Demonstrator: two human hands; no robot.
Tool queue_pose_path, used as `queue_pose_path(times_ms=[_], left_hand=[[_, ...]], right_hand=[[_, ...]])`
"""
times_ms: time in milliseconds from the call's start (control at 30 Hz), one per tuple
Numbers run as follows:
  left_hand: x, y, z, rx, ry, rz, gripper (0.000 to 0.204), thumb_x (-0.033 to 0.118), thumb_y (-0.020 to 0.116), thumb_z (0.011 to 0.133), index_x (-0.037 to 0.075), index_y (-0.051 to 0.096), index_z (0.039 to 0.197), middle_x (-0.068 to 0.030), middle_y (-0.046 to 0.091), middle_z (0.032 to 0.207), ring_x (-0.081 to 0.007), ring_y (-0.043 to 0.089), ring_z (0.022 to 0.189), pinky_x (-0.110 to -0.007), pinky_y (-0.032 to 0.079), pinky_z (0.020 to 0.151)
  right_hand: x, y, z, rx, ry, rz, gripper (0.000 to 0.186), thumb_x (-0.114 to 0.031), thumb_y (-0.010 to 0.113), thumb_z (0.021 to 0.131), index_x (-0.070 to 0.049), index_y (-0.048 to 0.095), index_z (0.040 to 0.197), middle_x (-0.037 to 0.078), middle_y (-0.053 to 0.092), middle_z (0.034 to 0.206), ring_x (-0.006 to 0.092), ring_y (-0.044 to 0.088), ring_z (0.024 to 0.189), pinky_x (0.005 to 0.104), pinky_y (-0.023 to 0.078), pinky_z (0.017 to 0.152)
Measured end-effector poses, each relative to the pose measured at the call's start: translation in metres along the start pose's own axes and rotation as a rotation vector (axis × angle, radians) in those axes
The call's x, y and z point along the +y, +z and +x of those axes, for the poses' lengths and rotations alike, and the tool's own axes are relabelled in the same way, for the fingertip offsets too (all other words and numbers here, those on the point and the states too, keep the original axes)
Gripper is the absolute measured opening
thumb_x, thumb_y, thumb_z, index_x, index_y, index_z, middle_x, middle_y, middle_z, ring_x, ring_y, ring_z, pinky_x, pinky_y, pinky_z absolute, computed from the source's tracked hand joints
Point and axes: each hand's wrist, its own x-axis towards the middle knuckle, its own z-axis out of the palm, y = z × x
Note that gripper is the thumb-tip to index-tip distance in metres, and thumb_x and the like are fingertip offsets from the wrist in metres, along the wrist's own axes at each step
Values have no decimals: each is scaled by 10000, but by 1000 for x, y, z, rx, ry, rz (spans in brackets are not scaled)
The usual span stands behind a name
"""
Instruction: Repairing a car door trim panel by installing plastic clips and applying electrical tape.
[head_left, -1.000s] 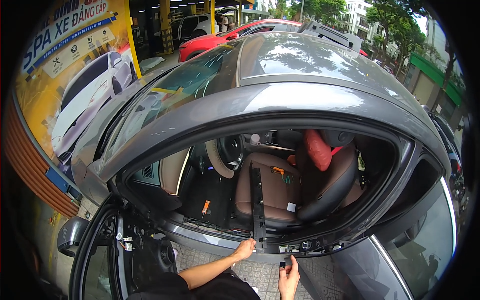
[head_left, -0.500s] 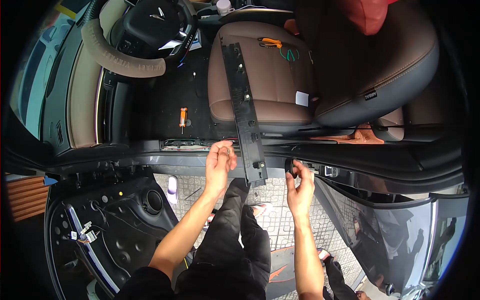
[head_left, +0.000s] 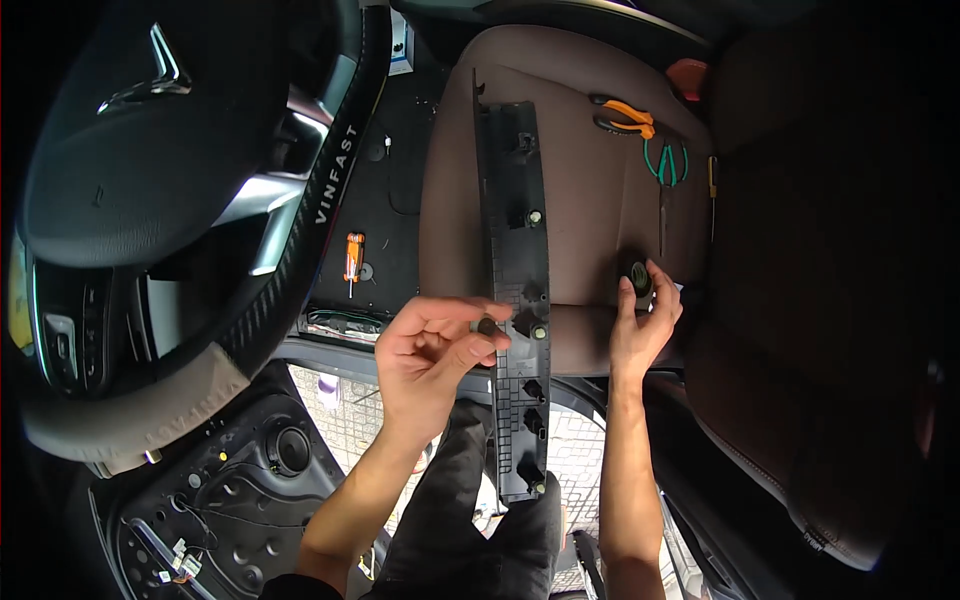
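A long black plastic trim strip (head_left: 518,260) with pale clips lies back side up, from the brown seat down over my legs. My left hand (head_left: 430,355) is beside the strip's left edge, its fingertips overlapping it in view. Between its thumb and fingers it pinches a small dark piece (head_left: 487,326), too small to name. Over the seat's front right part, my right hand (head_left: 648,325) grips a small dark roll of tape (head_left: 640,279) between thumb and fingers.
On the seat (head_left: 585,200) lie orange-handled pliers (head_left: 628,118), a green-handled cutting tool (head_left: 666,165) and a slim yellow tool (head_left: 712,178). An orange-handled screwdriver (head_left: 353,262) rests on the floor mat. The steering wheel (head_left: 300,190) fills the left; the opened door (head_left: 240,480) is below it.
My view has moved in over the seat, so the wheel looms larger. Both hands have moved farther into the car, the right one with its tape roll. The left now overlaps the trim strip.
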Motion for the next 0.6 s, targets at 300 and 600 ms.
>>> queue_pose_path(times_ms=[300, 600], left_hand=[[-10, 31, 82, -88, -113, -143, 242, 174, 588, 1002, -22, 578, 1143, -226, 679, 1133, -272, 708, 981, -391, 603, 855], [0, 47, 100, -5, -259, -222, 256, 146, 574, 1015, -57, 653, 1148, -146, 668, 1153, -179, 669, 1010, -293, 582, 832]], right_hand=[[-120, 0, 46, -347, 30, 943, 319, -35, 827, 759, -12, 727, 1061, 111, 591, 1090, 207, 632, 954, 304, 507, 828], [-121, 23, 65, -240, -81, 754, 246, -112, 809, 789, -51, 751, 1021, 110, 602, 1108, 220, 592, 891, 318, 499, 780]])
